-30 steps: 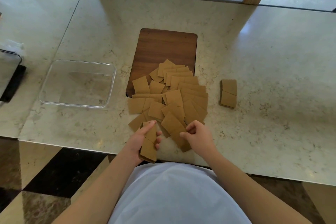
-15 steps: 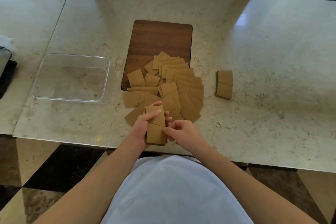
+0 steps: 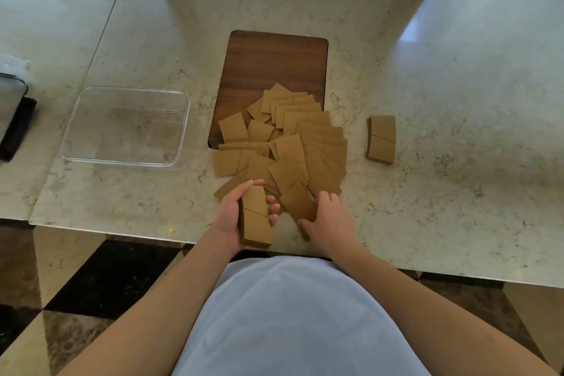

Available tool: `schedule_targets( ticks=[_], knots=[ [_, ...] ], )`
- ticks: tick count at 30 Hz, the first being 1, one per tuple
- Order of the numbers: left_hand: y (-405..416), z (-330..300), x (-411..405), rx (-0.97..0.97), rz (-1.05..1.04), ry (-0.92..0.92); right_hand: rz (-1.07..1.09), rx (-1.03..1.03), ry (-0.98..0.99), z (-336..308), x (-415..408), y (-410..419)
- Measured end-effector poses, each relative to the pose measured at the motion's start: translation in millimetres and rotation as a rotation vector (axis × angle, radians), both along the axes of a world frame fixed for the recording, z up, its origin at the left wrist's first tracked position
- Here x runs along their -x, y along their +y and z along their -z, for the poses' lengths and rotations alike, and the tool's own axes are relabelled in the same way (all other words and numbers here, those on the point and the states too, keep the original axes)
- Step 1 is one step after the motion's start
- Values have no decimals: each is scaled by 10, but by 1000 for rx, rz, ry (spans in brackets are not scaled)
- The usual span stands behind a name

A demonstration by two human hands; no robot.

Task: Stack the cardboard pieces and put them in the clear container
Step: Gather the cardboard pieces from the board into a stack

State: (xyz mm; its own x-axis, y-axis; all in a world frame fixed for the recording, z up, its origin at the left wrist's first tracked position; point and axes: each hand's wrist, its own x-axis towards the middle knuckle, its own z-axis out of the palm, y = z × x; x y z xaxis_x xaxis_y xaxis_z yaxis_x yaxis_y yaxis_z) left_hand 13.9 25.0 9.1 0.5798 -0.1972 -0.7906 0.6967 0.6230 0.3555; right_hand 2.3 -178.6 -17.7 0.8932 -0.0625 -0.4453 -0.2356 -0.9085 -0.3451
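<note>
1. The left hand (image 3: 232, 217) grips a tan stack of cardboard pieces (image 3: 256, 220) at the counter's (image 3: 427, 192) near edge, fingers curled round it.
2. The right hand (image 3: 331, 220) pinches one loose piece (image 3: 297, 203) at the heap's near end.
3. The scattered pieces (image 3: 293, 146) overlap, partly on the wooden board (image 3: 274, 64).
4. A small stack (image 3: 381, 139) lies right; the clear container (image 3: 125, 125) sits left.

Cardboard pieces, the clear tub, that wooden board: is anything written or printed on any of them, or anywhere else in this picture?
No readable text anywhere.
The cardboard pieces are plain brown, as is the stack held in the left hand.
The clear container shows no label.
The wooden board shows only grain.
The dark object at the left edge is cut off; no marking can be made out on it.
</note>
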Motion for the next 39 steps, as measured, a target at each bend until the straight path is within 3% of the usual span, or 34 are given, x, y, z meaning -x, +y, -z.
schedule_targets(
  ticks=[4,9,14,21,25,28,32,39],
  knots=[
    [-5,10,20,-45,46,-26,218,-369,152,-90,-1,-64],
    [-72,-13,9,14,71,-64,505,-705,167,-393,-14,-104],
    [-91,2,39,-117,190,-102,476,-850,254,-642,-18,59],
    [-72,7,63,-11,245,-182,282,-765,237,-679,-14,221],
    [-87,7,105,-42,309,-132,167,-691,196,-663,1,221],
    [-90,25,91,21,248,-117,248,-675,95,-640,-144,141],
    [-26,71,63,160,4,-54,227,-382,-55,-468,-505,11],
    [20,49,76,127,8,-59,114,-134,-71,-210,-633,299]
  ],
)
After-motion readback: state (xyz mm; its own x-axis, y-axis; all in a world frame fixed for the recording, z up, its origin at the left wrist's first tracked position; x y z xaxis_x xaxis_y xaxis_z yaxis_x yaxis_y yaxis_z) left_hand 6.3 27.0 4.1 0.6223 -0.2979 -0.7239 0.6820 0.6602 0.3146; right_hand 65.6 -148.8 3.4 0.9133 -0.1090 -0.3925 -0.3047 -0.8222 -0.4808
